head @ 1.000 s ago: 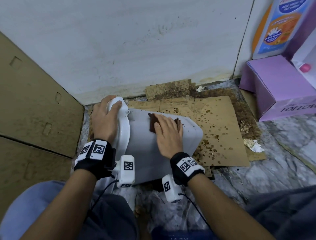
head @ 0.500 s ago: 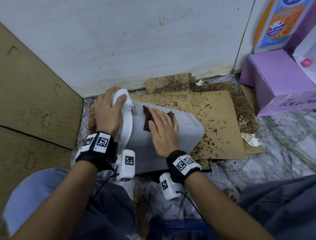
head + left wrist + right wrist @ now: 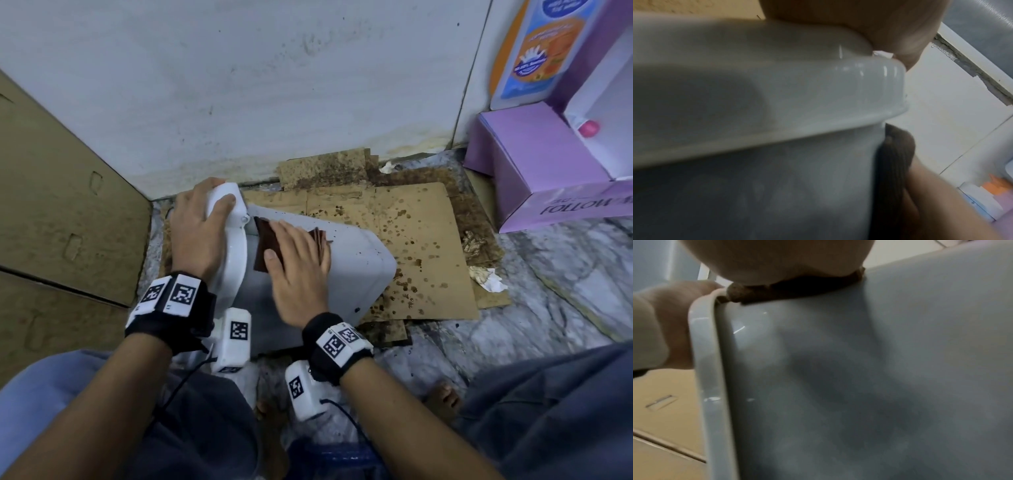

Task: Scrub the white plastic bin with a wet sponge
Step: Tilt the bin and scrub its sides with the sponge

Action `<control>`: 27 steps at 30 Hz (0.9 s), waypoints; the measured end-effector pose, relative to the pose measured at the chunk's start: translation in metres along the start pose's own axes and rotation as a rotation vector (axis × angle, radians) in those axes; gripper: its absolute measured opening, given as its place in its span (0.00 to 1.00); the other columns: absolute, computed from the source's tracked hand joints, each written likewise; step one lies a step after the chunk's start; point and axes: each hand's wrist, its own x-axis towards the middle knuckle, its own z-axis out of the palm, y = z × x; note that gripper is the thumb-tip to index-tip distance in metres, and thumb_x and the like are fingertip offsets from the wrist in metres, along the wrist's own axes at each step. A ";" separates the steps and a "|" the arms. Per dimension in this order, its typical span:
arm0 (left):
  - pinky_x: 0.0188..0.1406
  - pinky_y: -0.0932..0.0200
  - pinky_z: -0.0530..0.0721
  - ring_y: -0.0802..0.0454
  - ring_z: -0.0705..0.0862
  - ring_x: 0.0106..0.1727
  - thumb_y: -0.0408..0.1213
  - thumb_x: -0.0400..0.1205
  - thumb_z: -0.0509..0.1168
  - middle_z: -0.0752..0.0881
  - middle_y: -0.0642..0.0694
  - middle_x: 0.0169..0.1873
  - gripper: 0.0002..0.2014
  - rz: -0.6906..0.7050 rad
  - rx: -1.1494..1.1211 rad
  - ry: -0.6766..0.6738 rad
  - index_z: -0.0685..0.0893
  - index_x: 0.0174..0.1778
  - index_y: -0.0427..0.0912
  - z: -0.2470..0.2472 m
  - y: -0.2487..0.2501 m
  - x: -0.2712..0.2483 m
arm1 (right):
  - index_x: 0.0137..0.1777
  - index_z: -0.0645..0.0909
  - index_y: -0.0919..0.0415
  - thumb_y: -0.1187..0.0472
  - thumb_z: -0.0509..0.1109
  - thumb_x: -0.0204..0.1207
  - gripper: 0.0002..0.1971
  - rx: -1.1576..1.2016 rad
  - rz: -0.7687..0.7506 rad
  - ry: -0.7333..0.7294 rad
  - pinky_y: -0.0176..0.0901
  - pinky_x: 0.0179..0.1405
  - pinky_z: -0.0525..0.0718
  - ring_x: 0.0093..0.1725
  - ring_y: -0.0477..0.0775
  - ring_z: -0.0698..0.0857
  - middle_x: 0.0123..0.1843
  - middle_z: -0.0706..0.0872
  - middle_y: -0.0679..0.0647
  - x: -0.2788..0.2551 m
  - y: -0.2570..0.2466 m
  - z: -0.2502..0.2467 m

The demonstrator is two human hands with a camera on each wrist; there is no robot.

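Your left hand (image 3: pixel 198 233) grips the white plastic bin's (image 3: pixel 356 270) rim; your right hand (image 3: pixel 298 263) presses the brown sponge (image 3: pixel 262 240) flat. Only the right wrist view shows its edge, seemingly touching the rim.

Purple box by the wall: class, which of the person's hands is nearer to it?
Right. The right hand presses the sponge on the bin's side, towards the purple box; the left hand grips the bin's rim, farther away.

The tiled wall (image 3: pixel 239 85) closes the far side, and a leaning cardboard sheet (image 3: pixel 61 222) shuts off the left. To the right, stained cardboard (image 3: pixel 428 246) and marble floor (image 3: pixel 548 291) lie open up to the purple box (image 3: pixel 534 171).
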 end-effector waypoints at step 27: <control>0.74 0.48 0.70 0.47 0.75 0.71 0.54 0.75 0.59 0.77 0.49 0.62 0.22 -0.026 -0.076 0.003 0.82 0.65 0.57 -0.001 -0.005 0.007 | 0.78 0.68 0.44 0.43 0.40 0.84 0.27 -0.030 0.125 0.045 0.59 0.83 0.39 0.79 0.48 0.64 0.78 0.71 0.45 0.010 0.062 -0.011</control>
